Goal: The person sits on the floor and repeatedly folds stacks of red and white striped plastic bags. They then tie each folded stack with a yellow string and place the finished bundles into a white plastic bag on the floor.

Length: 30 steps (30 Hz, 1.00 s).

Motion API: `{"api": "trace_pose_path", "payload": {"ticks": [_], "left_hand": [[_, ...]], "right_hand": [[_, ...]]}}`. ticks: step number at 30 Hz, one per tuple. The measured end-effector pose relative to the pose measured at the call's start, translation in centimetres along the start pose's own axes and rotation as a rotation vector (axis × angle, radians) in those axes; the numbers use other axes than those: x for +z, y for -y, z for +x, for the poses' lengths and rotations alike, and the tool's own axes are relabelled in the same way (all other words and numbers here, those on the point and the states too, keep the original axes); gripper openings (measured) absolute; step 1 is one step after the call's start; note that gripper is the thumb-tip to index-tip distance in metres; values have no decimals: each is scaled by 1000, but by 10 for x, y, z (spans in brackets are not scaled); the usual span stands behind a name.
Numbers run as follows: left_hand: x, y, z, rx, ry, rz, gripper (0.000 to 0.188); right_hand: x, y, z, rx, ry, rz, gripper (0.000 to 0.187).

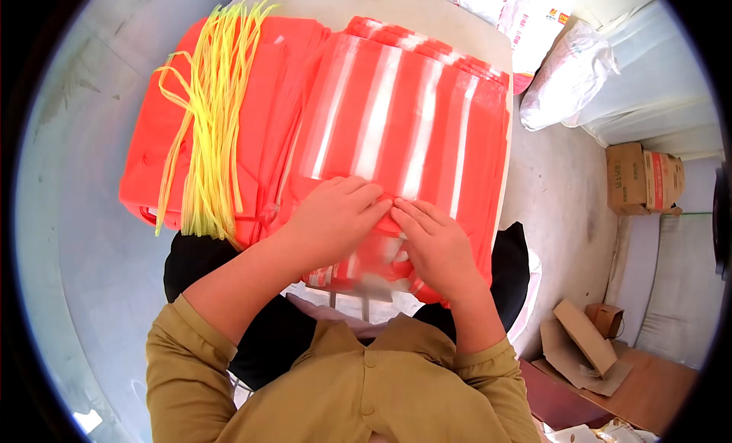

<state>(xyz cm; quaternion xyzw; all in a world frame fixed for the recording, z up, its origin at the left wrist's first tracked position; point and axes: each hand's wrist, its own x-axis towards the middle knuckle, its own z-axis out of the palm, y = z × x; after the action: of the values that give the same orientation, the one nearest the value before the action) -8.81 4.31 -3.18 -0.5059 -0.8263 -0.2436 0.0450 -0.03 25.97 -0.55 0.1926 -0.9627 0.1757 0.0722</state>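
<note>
A stack of red plastic bags with white stripes [396, 123] lies on the table in front of me. My left hand [339, 214] and my right hand [435, 241] meet at the near part of the top bag. Their fingers are bent and pressed together on its red film, fingertips almost touching. Below the hands the film is rumpled and partly see-through. To the left sits a pile of plain red bags [164, 130], overlapping the striped stack's side. A bundle of thin yellow strips [213, 123] lies across that pile.
The pale table top [313, 1] shows beyond the stacks. White printed sacks [568, 77] stand at the far right. Cardboard boxes [644, 180] rest by the right wall, and an opened carton [583, 348] lies on a brown surface at lower right. My knees are under the table's near edge.
</note>
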Motion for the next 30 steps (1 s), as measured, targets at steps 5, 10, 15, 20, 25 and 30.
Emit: {"api": "trace_pose_path", "payload": {"ticks": [5, 10, 15, 20, 25, 30], "left_hand": [[-2, -1, 0, 2, -33, -5, 35], [-27, 7, -5, -50, -40, 5, 37], [-61, 9, -15, -330, 196, -164, 42], [-73, 15, -22, -525, 91, -467, 34], [-62, 29, -31, -702, 55, -566, 32], [-53, 29, -23, -807, -151, -640, 28]], "right_hand": [[4, 2, -1, 33, -33, -18, 42], [-15, 4, 5, 102, 15, 71, 46], [-48, 4, 18, 292, 344, 321, 29], [-69, -20, 42, 395, 516, 607, 9], [-70, -37, 76, 775, 714, 680, 21], [-30, -82, 72, 475, 567, 704, 26]]}}
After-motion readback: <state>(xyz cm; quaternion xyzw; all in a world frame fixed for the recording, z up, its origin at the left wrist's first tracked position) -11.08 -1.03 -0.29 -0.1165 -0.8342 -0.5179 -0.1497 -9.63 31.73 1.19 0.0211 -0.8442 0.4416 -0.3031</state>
